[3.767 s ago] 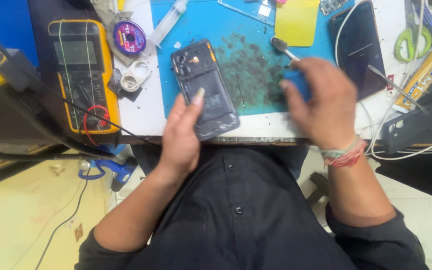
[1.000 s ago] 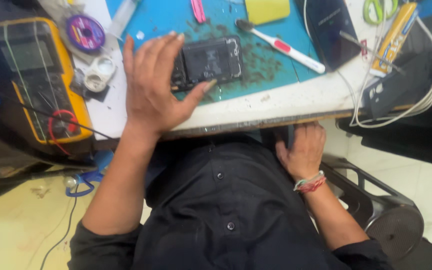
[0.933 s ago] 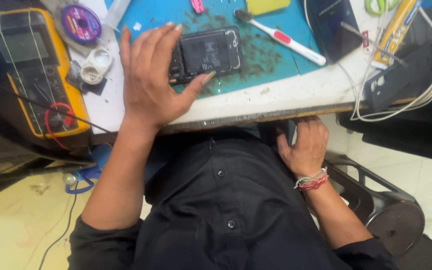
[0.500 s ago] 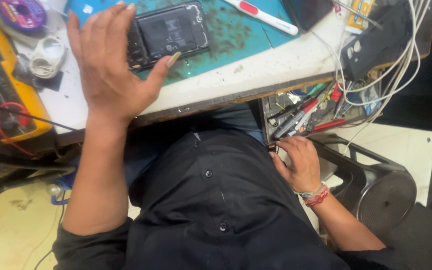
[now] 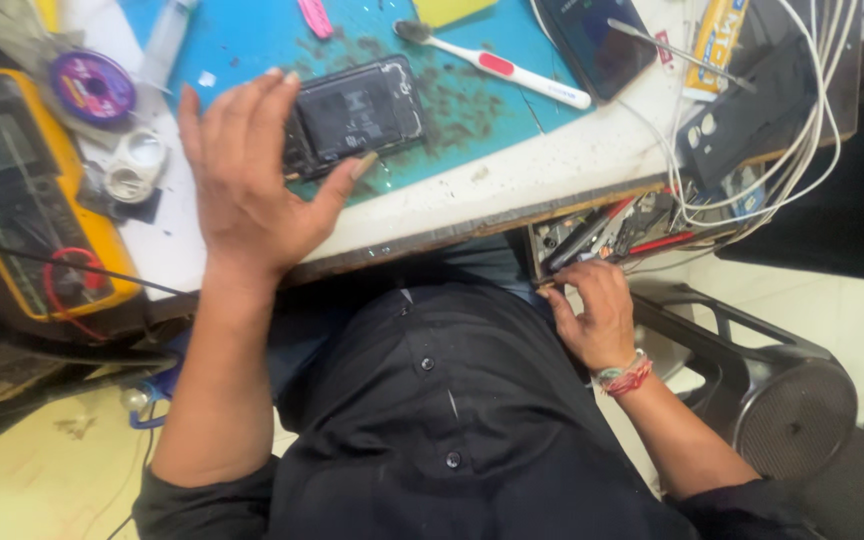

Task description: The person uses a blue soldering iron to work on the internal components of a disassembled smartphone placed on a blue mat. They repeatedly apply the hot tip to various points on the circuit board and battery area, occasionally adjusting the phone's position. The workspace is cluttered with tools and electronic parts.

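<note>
An opened black phone [image 5: 357, 112] lies on the blue work mat [image 5: 472, 100]. My left hand [image 5: 247, 185] rests on the mat with fingers spread, its fingers over the phone's left end and its thumb touching the phone's lower edge. My right hand [image 5: 597, 315] is below the table edge, at the front of an open drawer [image 5: 617, 232] full of tools, fingertips on its edge. A white toothbrush [image 5: 497, 62] with a red grip lies on the mat beyond the phone.
A yellow multimeter [image 5: 27, 200] with a red lead sits at the left, beside a purple solder spool [image 5: 94, 88] and a white reel. A second dark phone [image 5: 592, 40], tweezers and white cables [image 5: 752, 150] crowd the right. A black stool [image 5: 772, 400] stands at my right.
My right hand put down the toothbrush, dropped below the table and pulled open the drawer. My left hand stayed on the phone, which now lies sideways.
</note>
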